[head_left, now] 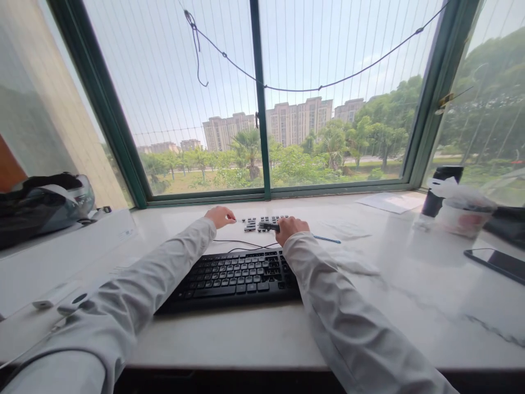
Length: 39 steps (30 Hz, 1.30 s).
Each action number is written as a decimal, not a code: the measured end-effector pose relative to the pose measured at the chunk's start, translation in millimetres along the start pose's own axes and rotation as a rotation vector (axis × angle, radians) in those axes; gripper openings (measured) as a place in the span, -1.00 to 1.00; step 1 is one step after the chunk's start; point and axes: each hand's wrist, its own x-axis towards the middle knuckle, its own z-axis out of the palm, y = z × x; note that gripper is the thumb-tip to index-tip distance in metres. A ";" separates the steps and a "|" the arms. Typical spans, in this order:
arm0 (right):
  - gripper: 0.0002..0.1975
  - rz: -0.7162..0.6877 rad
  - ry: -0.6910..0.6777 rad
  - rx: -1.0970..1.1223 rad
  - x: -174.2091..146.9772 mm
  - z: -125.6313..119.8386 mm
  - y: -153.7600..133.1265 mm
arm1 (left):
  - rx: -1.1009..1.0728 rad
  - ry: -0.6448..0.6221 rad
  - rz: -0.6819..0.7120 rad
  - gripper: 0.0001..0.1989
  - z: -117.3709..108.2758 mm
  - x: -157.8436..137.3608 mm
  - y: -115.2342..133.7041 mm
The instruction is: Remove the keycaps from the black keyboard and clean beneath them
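Observation:
A black keyboard [241,276] lies on the white counter between my forearms, with several keys off at its right part. Beyond it, loose black keycaps [251,223] are set out in rows on the counter. My left hand [220,216] is at the left of these keycaps, its fingers pinched together; whatever is between them is too small to make out. At the right of the rows, my right hand [292,227] is closed around a small dark tool [269,226], which points left over the keycaps. Its exact kind is unclear.
A thin blue stick [327,239] and clear plastic wrapping [355,262] lie right of my right hand. A phone [498,264], a bagged tub [461,210] and a black cup [441,191] are farther right. A white box [61,257] bears a dark bag at left; windows stand behind.

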 end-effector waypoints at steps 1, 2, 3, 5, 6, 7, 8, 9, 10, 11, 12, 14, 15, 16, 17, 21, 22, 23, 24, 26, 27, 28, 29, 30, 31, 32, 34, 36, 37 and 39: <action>-0.71 0.009 -0.005 -0.001 0.3 0.7 1.0 | 0.002 -0.007 -0.010 -0.75 4.3 10.8 -2.3; -0.72 0.018 -0.011 -0.003 0.7 1.6 1.9 | 0.004 -0.017 -0.021 -0.74 9.2 20.4 -4.5; -0.73 0.026 -0.016 -0.007 1.2 2.6 2.8 | 0.006 -0.029 -0.033 -0.74 14.7 28.8 -6.6; -0.74 0.037 -0.025 -0.014 2.1 4.3 4.0 | 0.014 -0.054 -0.067 -0.75 26.5 42.2 -10.6; -0.74 0.039 -0.030 -0.018 2.5 4.9 4.3 | 0.018 -0.065 -0.088 -0.75 32.4 47.4 -12.4; -0.74 0.040 -0.033 -0.023 2.8 5.2 4.3 | 0.023 -0.073 -0.111 -0.75 37.9 51.8 -14.1; -0.74 0.040 -0.034 -0.028 2.9 5.2 4.0 | 0.027 -0.079 -0.132 -0.75 43.0 55.5 -15.7; -0.74 0.041 -0.036 -0.033 2.9 5.0 3.6 | 0.030 -0.081 -0.150 -0.75 47.3 58.7 -17.2; -0.74 0.040 -0.038 -0.038 2.7 4.6 3.1 | 0.032 -0.083 -0.163 -0.75 50.9 61.3 -18.6; -0.74 0.039 -0.039 -0.043 2.5 4.0 2.5 | 0.033 -0.083 -0.171 -0.75 53.7 63.4 -20.0; -0.73 0.036 -0.042 -0.048 2.2 3.4 2.0 | 0.034 -0.083 -0.175 -0.75 55.7 65.0 -21.3; -0.73 0.028 -0.046 -0.055 1.4 2.1 0.9 | 0.037 -0.085 -0.178 -0.76 58.3 66.9 -24.0; -0.72 0.023 -0.049 -0.057 1.0 1.6 0.4 | 0.039 -0.086 -0.179 -0.77 59.2 67.3 -25.3; -0.72 0.018 -0.051 -0.058 0.6 1.2 0.0 | 0.042 -0.086 -0.179 -0.77 59.9 67.3 -26.7; -0.72 0.014 -0.053 -0.059 0.3 0.9 -0.4 | 0.044 -0.086 -0.180 -0.76 60.6 67.2 -28.0; -0.72 0.010 -0.054 -0.063 -0.4 1.0 -1.1 | 0.047 -0.086 -0.186 -0.75 63.7 66.4 -32.1; -0.72 0.011 -0.054 -0.063 -0.4 1.3 -1.2 | 0.048 -0.086 -0.186 -0.75 64.4 66.5 -32.8; -0.71 0.011 -0.055 -0.062 -0.2 1.5 -1.2 | 0.048 -0.086 -0.186 -0.75 65.0 66.7 -33.3; -0.71 0.012 -0.056 -0.061 0.0 1.7 -1.1 | 0.048 -0.086 -0.184 -0.75 65.3 67.0 -33.7; -0.71 0.014 -0.061 -0.060 0.3 1.9 -1.1 | 0.048 -0.084 -0.180 -0.75 65.6 67.8 -34.2; -0.71 0.015 -0.065 -0.059 0.4 1.9 -1.0 | 0.048 -0.082 -0.177 -0.75 65.7 68.2 -34.2; -0.70 0.016 -0.071 -0.057 0.3 1.8 -0.9 | 0.048 -0.081 -0.174 -0.76 65.8 68.6 -34.2; -0.70 0.017 -0.075 -0.055 0.2 1.7 -0.8 | 0.048 -0.080 -0.172 -0.77 66.0 68.9 -34.1; -0.70 0.018 -0.079 -0.053 0.0 1.6 -0.7 | 0.048 -0.080 -0.171 -0.77 66.3 69.2 -34.0; -0.69 0.019 -0.082 -0.052 -0.2 1.6 -0.5 | 0.047 -0.081 -0.171 -0.78 66.6 69.6 -33.8; -0.69 0.019 -0.084 -0.051 -0.3 1.6 -0.3 | 0.047 -0.082 -0.171 -0.78 67.1 69.9 -33.7; -0.70 0.021 -0.084 -0.053 -0.3 2.2 0.2 | 0.047 -0.083 -0.173 -0.78 68.0 70.5 -33.7; -0.71 0.020 -0.085 -0.055 0.1 3.2 0.7 | 0.048 -0.084 -0.173 -0.77 69.0 71.3 -33.9; -0.71 0.018 -0.085 -0.056 0.5 3.7 0.8 | 0.048 -0.085 -0.173 -0.77 69.4 71.6 -34.1; -0.70 0.017 -0.083 -0.057 1.1 4.5 0.9 | 0.051 -0.087 -0.172 -0.77 70.5 72.1 -34.5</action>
